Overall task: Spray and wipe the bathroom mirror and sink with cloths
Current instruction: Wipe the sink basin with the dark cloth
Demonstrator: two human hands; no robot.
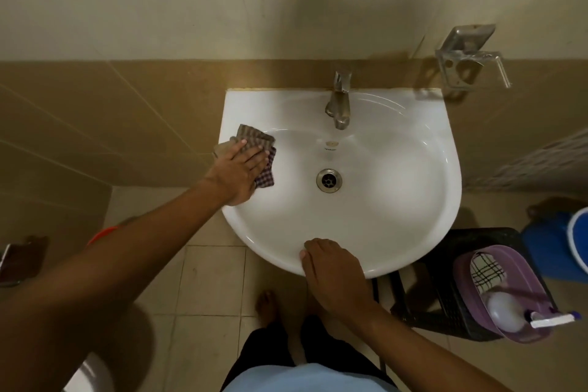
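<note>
A white wall-mounted sink [397, 200] fills the middle of the head view, with a metal tap [339, 102] at its back and a drain [329, 180] in the bowl. My left hand [238, 169] lies flat on a folded checked cloth [265, 165], pressing it against the sink's left rim. My right hand [331, 270] rests on the sink's front rim, fingers curled over the edge, holding nothing else. A white spray bottle [506, 312] lies in a purple basket [528, 283] at the right, beside another checked cloth [485, 272]. No mirror is in view.
The purple basket sits on a black crate [445, 296] right of the sink. A blue bucket [553, 245] stands further right. A metal soap holder [467, 57] hangs on the wall. An orange object [101, 234] shows behind my left arm. My bare feet [269, 305] stand on floor tiles.
</note>
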